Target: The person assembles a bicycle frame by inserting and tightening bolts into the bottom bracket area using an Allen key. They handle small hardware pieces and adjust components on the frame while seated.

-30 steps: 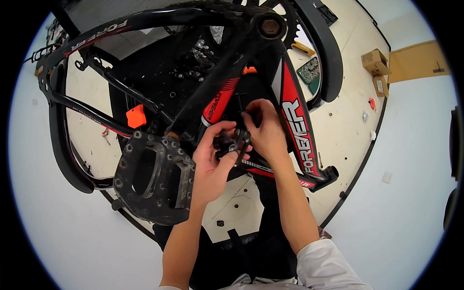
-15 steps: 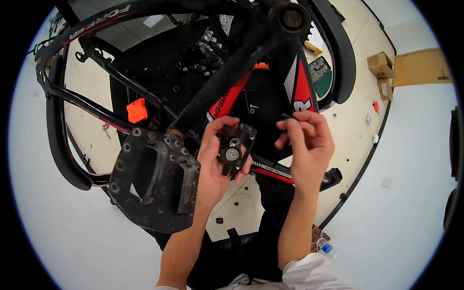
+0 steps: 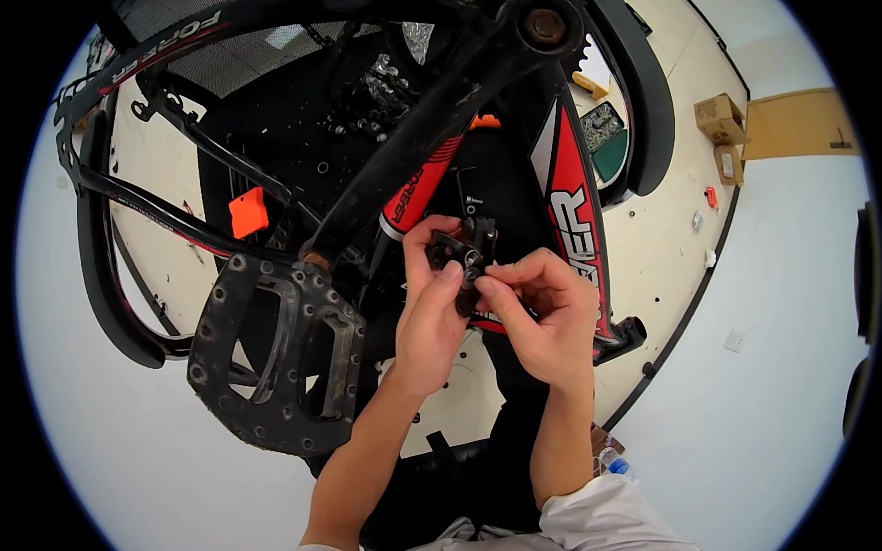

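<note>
A black bicycle disc brake caliper (image 3: 484, 241) with metal screws is gripped in my left hand (image 3: 430, 317), the fingers wrapped behind it and the thumb at its side. From the right, my right hand (image 3: 549, 317) meets the caliper's lower part, its thumb and index fingertips pinched together. Whatever lies in that pinch is too small and covered to make out. Both hands are in front of the black and red bicycle frame (image 3: 574, 184). A large black pedal (image 3: 276, 354) hangs on its crank arm (image 3: 404, 156) beside my left wrist.
Behind the frame, a black surface (image 3: 276, 119) bears small loose parts, a bolt (image 3: 473, 200) and an orange piece (image 3: 248, 213). A green case (image 3: 606, 147) of small hardware lies at the far right. Cardboard boxes (image 3: 721, 119) stand by the wall, and a bottle (image 3: 616, 462) is near my right sleeve.
My right hand has moved left, bringing its pinched fingers onto the caliper; the small dark piece seen in them is now hidden. My left hand has turned the caliper and shifted slightly right.
</note>
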`<act>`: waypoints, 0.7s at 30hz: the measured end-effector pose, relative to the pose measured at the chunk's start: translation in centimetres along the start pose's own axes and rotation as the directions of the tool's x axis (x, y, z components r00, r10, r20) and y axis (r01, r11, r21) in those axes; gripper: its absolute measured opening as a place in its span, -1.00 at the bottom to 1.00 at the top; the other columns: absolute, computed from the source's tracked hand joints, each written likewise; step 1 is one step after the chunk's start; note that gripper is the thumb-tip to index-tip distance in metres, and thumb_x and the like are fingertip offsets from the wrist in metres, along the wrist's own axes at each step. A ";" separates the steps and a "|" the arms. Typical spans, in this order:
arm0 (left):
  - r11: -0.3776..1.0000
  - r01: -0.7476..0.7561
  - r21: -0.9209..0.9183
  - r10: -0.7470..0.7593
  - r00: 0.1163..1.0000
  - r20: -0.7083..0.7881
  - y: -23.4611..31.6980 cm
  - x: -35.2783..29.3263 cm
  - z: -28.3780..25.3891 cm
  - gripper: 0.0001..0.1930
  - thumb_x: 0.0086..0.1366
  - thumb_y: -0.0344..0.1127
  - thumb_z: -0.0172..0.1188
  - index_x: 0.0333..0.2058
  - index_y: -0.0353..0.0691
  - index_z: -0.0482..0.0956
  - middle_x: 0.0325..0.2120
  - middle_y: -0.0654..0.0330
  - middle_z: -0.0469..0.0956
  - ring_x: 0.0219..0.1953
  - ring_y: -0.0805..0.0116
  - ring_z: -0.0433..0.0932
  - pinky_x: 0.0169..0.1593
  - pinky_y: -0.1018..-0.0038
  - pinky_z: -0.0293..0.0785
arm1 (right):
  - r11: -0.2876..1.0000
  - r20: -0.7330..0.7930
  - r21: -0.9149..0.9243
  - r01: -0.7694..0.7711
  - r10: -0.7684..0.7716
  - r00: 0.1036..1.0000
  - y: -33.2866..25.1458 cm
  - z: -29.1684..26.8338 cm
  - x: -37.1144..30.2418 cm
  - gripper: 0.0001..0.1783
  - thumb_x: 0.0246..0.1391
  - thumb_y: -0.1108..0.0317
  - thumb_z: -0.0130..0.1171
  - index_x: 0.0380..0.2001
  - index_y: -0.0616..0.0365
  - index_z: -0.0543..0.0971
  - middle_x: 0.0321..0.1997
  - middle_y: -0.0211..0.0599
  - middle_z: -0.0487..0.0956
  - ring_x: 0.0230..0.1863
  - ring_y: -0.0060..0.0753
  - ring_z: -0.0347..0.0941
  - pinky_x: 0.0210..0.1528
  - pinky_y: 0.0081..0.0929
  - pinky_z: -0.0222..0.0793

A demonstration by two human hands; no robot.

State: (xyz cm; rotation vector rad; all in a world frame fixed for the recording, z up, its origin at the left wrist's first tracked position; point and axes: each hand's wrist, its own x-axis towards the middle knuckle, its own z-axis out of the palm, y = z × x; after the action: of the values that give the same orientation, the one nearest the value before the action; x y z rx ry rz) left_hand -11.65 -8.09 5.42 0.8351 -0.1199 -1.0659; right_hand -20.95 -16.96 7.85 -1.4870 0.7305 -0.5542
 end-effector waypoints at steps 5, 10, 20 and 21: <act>0.998 0.008 0.056 -0.005 0.999 -0.053 -0.7 0.3 0.4 -0.50 0.39 -0.27 -0.13 0.27 -0.10 0.05 0.14 -0.02 0.28 0.07 0.23 0.42 0.19 0.27 0.37 | 0.915 -0.043 -0.372 0.154 -0.183 0.982 0.6 0.3 -0.2 -0.88 0.08 0.56 0.34 -0.38 0.32 0.57 -0.51 -0.39 0.61 -0.52 -0.75 0.48 -0.50 -0.69 0.36; 0.998 -0.034 0.048 0.037 0.998 -0.056 -1.2 0.4 0.6 -0.44 0.30 -0.29 -0.09 0.26 -0.09 0.04 0.09 0.04 0.30 0.04 0.27 0.42 0.15 0.35 0.36 | 0.999 -0.087 -0.002 0.036 -0.036 0.996 1.9 0.8 -0.2 -0.90 0.16 0.59 0.27 -0.38 0.32 0.52 -0.46 -0.35 0.61 -0.46 -0.74 0.51 -0.43 -0.75 0.40; 0.898 -0.184 0.400 0.194 0.981 0.015 -2.1 0.6 0.2 -0.39 0.26 -0.22 -0.10 0.28 -0.11 -0.01 0.00 0.06 0.37 -0.07 0.38 0.41 0.01 0.49 0.32 | 0.947 -0.173 0.303 -0.105 0.164 0.971 1.6 1.3 -0.5 -0.89 0.18 0.59 0.24 -0.38 0.32 0.49 -0.42 -0.35 0.61 -0.45 -0.78 0.48 -0.42 -0.78 0.39; 0.856 -0.199 0.478 0.211 0.977 0.027 -2.2 0.7 0.1 -0.39 0.28 -0.24 -0.11 0.28 -0.14 -0.01 -0.01 0.05 0.38 -0.06 0.37 0.42 0.04 0.47 0.33 | 0.975 -0.187 0.207 -0.084 0.123 0.975 1.9 1.1 -0.4 -0.90 0.19 0.59 0.23 -0.38 0.30 0.50 -0.43 -0.36 0.60 -0.47 -0.79 0.47 -0.45 -0.79 0.36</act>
State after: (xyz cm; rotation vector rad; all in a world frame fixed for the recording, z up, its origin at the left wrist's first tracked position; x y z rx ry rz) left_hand -12.91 -9.18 3.86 1.2535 -0.4575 -0.8291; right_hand -20.58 -15.83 5.98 -1.2130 0.8775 -0.6818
